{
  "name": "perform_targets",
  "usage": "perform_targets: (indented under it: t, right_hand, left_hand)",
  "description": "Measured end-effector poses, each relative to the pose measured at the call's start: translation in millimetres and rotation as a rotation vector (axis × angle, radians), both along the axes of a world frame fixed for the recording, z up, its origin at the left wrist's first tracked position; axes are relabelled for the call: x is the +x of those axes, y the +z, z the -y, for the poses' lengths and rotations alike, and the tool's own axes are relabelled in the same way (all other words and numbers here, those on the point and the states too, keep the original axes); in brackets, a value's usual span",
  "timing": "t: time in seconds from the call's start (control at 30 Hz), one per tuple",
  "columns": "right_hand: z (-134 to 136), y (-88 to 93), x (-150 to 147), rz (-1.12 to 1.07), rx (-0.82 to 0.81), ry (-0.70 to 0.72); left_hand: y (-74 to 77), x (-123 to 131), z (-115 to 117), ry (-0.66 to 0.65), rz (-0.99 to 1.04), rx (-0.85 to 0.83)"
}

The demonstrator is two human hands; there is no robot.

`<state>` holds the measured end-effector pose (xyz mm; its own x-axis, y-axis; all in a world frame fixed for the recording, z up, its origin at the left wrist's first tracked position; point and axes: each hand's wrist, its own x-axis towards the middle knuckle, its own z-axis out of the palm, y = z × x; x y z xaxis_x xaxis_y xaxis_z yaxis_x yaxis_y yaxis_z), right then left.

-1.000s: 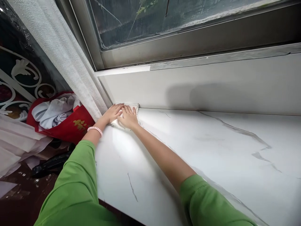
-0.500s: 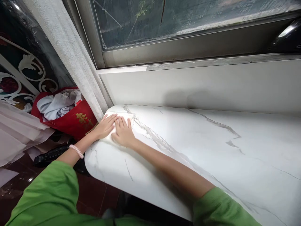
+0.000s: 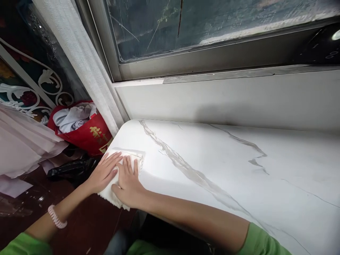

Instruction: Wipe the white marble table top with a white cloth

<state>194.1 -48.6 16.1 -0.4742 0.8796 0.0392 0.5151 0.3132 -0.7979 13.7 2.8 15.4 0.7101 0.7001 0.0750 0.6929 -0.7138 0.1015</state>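
A cream-white cloth (image 3: 111,195) lies flat at the left front corner of the white marble-patterned table (image 3: 228,166), its lower part reaching past the table edge. My left hand (image 3: 105,173) presses on the cloth's left part, its fingers stretched out flat. Right beside it, my right hand (image 3: 130,186) rests palm down on the cloth with fingers spread. Both hands cover much of the cloth. A pale pink coil band (image 3: 56,216) circles my left wrist.
Behind the table rises a white wall with a metal-framed window (image 3: 159,32). A black object (image 3: 321,46) stands on the sill at right. Left of the table are a white curtain (image 3: 79,53), a red bag (image 3: 82,136) with white fabric inside, and a black plastic bag (image 3: 71,170).
Both hands have slid the cloth toward me, from near the table's far left corner to its front left edge. The camera view has shifted slightly.
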Motion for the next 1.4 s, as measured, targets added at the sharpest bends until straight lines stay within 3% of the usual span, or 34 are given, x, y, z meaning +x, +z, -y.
perform_targets:
  t: [0.1,0.2,0.33,0.47,0.57,0.67,0.77,0.87,1.0,1.2,1.3,1.4]
  right_hand:
    - [-25,-4.3,2,-0.019,0.021,-0.185]
    - [-66,-11.1,12,0.047,0.065,-0.333]
    - [-130,-23.0,46,0.206,0.236,-0.452]
    - [-180,-30.1,88,0.297,0.257,-0.52]
    - [-198,-31.6,111,0.324,0.288,-0.564]
    - [-200,-31.5,118,0.341,0.317,-0.594]
    - [-188,-30.5,116,0.349,0.309,-0.585]
    - [-157,-29.1,110,0.337,0.295,-0.559]
    - [-85,-25.5,102,0.287,0.268,-0.466]
    - [32,-11.5,96,0.087,0.079,-0.1]
    - [62,-4.3,95,0.033,0.028,-0.002]
    - [68,1.5,96,0.009,-0.043,0.028]
  left_hand:
    - [-3.9,11,-21,0.022,-0.03,0.017]
    - [-9.0,34,-59,0.04,-0.049,0.024]
    - [-14.8,87,-127,0.087,-0.055,0.031]
    - [-17.7,141,-182,0.077,-0.039,0.038]
    - [-17.8,166,-201,0.06,-0.038,0.04]
    - [-16.8,175,-204,0.044,-0.037,0.046]
    - [-16.0,171,-193,0.032,-0.039,0.052]
    - [-16.9,161,-167,0.001,-0.045,0.057]
    - [-17.9,139,-102,-0.08,-0.06,0.094]
    - [-15.4,99,18,-0.138,-0.01,0.157]
    - [-21.3,87,57,-0.119,0.002,0.226]
    - [-23.9,83,69,-0.103,-0.003,0.252]
